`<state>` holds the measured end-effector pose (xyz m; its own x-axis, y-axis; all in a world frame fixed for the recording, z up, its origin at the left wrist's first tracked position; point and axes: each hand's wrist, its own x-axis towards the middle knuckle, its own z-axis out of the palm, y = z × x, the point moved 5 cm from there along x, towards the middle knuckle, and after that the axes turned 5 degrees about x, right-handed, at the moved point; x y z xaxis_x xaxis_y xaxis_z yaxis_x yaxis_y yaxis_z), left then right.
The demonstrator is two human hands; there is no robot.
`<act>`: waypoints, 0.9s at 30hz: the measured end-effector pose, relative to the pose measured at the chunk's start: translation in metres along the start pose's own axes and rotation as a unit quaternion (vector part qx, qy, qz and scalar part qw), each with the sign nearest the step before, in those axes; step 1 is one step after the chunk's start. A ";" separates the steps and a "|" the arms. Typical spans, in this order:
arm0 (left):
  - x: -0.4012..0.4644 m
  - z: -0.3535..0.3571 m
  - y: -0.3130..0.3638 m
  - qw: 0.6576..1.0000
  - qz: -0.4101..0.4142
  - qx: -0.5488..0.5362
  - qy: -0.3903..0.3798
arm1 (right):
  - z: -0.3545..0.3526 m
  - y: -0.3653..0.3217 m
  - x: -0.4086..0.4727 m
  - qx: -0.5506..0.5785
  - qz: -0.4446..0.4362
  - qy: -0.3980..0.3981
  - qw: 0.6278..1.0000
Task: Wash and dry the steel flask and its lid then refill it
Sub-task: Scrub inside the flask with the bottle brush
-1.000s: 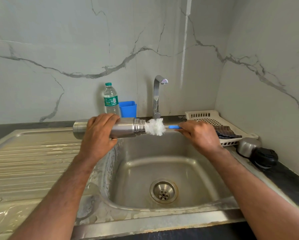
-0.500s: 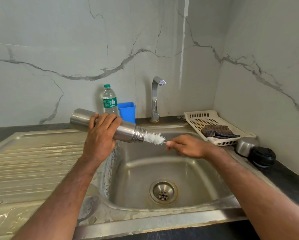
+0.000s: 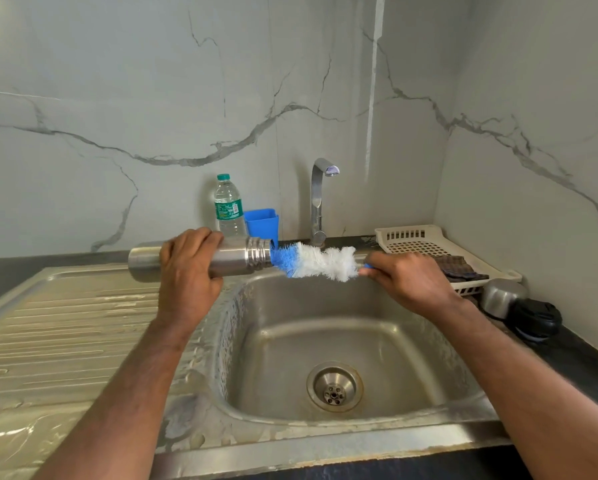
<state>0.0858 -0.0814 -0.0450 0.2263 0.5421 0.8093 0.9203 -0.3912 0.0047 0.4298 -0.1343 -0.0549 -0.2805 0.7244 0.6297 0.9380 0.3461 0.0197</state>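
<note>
The left hand (image 3: 186, 271) wraps round the middle of the steel flask (image 3: 235, 259), a smooth brushed cylinder held level over the sink's (image 3: 325, 327) back left edge, its ribbed, threaded neck pointing at the right hand (image 3: 408, 278). That right hand grips the blue handle of a bottle brush (image 3: 316, 263), whose fluffy white bristles turn blue at the tip just inside the flask's mouth. Past the right hand a dark cloth (image 3: 458, 268) lies in a perforated cream tray (image 3: 415, 237), and nearer on the dark table (image 3: 578, 368) sits the lid (image 3: 519, 310), steel cup against a black cap.
</note>
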 end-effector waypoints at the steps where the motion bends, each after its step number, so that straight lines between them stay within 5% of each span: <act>1: -0.001 0.001 0.002 1.000 0.009 -0.003 -0.005 | 0.007 -0.004 0.001 0.016 0.001 -0.032 0.999; 11: -0.003 -0.004 -0.010 0.999 0.003 0.050 -0.003 | -0.005 0.028 -0.009 0.020 0.040 -0.027 0.999; 15: -0.003 -0.009 -0.035 0.996 -0.076 0.053 0.012 | -0.020 0.064 -0.027 0.052 0.098 -0.016 0.994; 21: 0.000 0.004 -0.006 0.994 -0.023 0.106 -0.030 | 0.012 0.046 -0.016 0.145 0.115 -0.097 0.978; 27: 0.006 0.007 0.005 0.977 -0.056 0.179 -0.105 | 0.016 0.039 -0.017 0.209 0.129 -0.061 0.967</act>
<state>0.0941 -0.0755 -0.0444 0.1430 0.7221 0.6769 0.9872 -0.0554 -0.1495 0.4677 -0.1236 -0.0774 -0.0934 0.8751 0.4749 0.8229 0.3363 -0.4579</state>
